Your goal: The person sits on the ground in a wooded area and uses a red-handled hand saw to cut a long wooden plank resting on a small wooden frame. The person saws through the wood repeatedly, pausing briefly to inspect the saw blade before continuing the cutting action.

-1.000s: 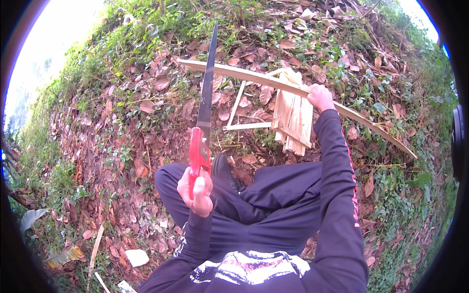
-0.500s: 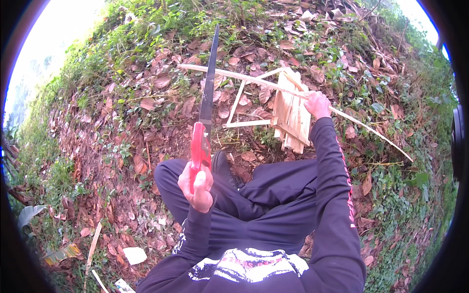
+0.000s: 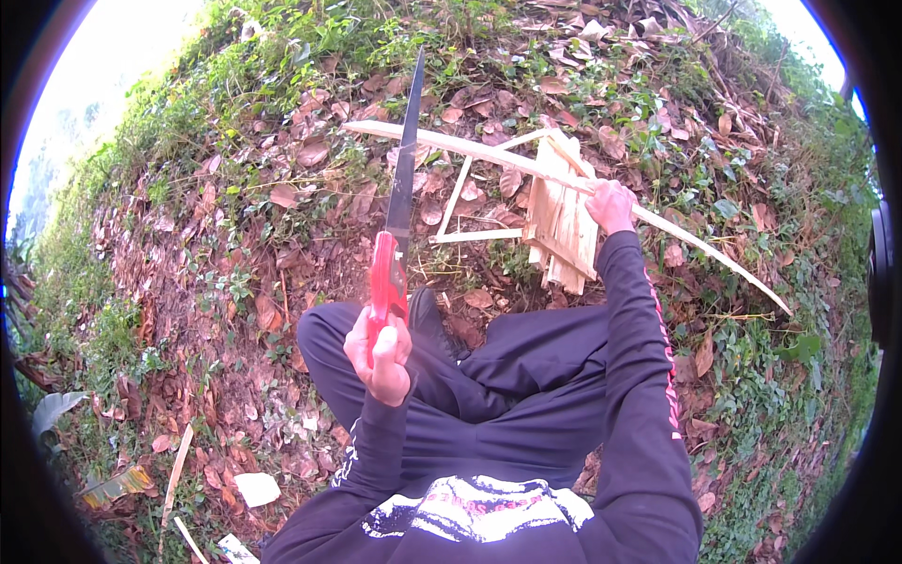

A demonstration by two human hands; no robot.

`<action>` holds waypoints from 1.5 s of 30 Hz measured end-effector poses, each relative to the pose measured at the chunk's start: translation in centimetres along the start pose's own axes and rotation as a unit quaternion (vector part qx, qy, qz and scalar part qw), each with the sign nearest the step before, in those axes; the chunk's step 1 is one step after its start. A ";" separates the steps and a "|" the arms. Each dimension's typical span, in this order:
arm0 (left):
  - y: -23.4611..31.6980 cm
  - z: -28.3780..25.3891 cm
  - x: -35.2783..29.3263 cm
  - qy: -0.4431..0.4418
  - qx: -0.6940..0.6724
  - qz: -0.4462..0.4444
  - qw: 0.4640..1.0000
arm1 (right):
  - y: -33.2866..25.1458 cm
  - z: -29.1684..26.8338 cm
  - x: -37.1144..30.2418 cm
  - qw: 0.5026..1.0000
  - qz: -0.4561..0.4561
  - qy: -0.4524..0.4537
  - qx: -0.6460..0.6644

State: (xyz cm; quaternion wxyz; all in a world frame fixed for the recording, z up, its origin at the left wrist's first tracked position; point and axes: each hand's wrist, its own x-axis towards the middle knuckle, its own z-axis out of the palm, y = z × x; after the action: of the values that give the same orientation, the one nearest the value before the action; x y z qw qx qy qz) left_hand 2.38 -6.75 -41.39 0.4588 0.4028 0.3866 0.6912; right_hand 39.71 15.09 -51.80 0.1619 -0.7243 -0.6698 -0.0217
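Note:
My left hand is closed round the red handle of a hand saw, its dark blade pointing up and away from me. The blade passes in front of the left part of a long pale wood strip. My right hand grips that strip past its middle, with the rest reaching down to the right. Under the strip, near my right hand, lies a stack of split wooden boards. Thin wooden slats form an angular frame joined to or resting against the boards' left side; I cannot tell which.
My crossed legs in dark trousers are just in front of me. Dry leaves and green plants cover the sloping ground. At lower left lie a pale flat scrap and a narrow wood stick.
The long wood strip has rolled slightly in my right hand, so more of its broad face shows. The saw has barely shifted in my left hand.

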 end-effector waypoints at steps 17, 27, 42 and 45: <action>-0.5 0.2 -0.2 -0.007 0.023 -0.024 0.999 | 0.5 2.6 -2.3 0.999 0.004 -0.031 -0.018; -4.9 3.5 -0.4 -0.017 0.075 -0.089 0.993 | -0.9 2.2 -3.8 0.998 -0.045 -0.048 0.011; -8.8 5.1 -0.2 -0.061 0.103 -0.118 0.986 | -1.8 3.1 -4.7 0.988 -0.060 -0.141 -0.016; -8.9 5.2 -0.2 -0.069 0.103 -0.119 0.985 | -1.9 2.9 -4.6 0.988 -0.057 -0.144 -0.021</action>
State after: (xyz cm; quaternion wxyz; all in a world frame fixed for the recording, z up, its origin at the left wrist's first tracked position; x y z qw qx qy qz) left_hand 10.07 -3.55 -47.51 0.5194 0.4454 0.4682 0.5591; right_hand 36.85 11.49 -55.27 0.0475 -0.6835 -0.7260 0.0597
